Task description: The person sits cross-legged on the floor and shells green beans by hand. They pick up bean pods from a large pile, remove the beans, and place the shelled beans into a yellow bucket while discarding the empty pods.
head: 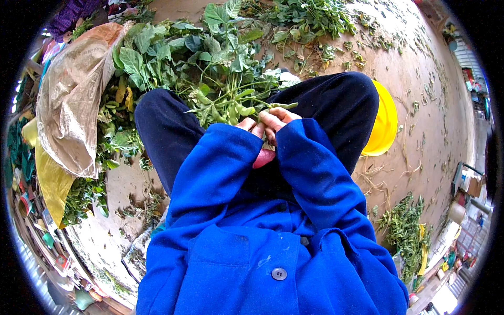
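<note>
A green bean plant stem (228, 93) with plump pods, likely soybean, lies between my knees. My left hand (252, 126) pinches its near end, partly hidden by the blue sleeve. Close against it, my right hand (277, 118) has thumb and fingers on the same stem, by a slim pod (290, 105). More green pods (217, 113) hang just beyond my left fingers. Below the hands, between my forearms, part of a pink object (264, 158) shows; the sleeves hide the rest.
Leafy uprooted plants (173, 51) are heaped beyond my left knee, partly under a woven sack (75, 98) and a yellow plastic sheet (51, 181). A yellow round basin or lid (384, 122) sits beside my right knee. Other plant piles (315, 17) lie ahead and at lower right (405, 232).
</note>
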Tool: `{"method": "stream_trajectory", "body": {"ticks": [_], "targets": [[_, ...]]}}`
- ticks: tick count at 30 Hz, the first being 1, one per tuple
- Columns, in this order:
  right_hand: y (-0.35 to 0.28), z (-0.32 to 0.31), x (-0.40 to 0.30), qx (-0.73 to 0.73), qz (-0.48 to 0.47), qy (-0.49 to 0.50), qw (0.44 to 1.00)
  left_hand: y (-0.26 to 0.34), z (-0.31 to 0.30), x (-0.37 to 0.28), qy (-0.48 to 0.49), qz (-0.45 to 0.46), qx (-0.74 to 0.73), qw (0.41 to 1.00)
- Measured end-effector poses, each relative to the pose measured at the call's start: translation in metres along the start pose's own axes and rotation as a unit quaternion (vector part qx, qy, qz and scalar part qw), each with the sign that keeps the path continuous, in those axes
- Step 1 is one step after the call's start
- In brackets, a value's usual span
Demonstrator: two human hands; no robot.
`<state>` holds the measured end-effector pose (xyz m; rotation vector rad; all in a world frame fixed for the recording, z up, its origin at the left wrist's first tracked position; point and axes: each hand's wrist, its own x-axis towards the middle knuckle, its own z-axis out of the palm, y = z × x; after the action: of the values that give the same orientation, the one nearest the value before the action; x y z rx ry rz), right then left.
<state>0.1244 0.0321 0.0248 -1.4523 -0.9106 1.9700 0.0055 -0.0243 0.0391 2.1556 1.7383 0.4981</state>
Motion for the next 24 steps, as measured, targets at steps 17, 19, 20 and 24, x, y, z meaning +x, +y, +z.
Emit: {"method": "stream_trajectory", "body": {"ticks": [17,19,20,24], "targets": [[-0.008,0.001,0.004,-0.013,0.027,-0.003,1.000,-0.024,0.000,-0.001,0.016,0.081,0.051,0.995],[-0.005,-0.001,0.008,0.022,0.029,-0.022,0.999,-0.025,-0.003,-0.007,0.019,0.106,0.042,0.993],[-0.009,-0.002,0.010,0.039,0.040,-0.021,0.998,-0.025,-0.003,-0.009,0.043,0.115,0.015,0.992],[-0.006,-0.004,0.018,0.108,0.048,-0.015,0.993,-0.039,0.029,-0.052,0.122,0.055,-0.063,0.989]]}}
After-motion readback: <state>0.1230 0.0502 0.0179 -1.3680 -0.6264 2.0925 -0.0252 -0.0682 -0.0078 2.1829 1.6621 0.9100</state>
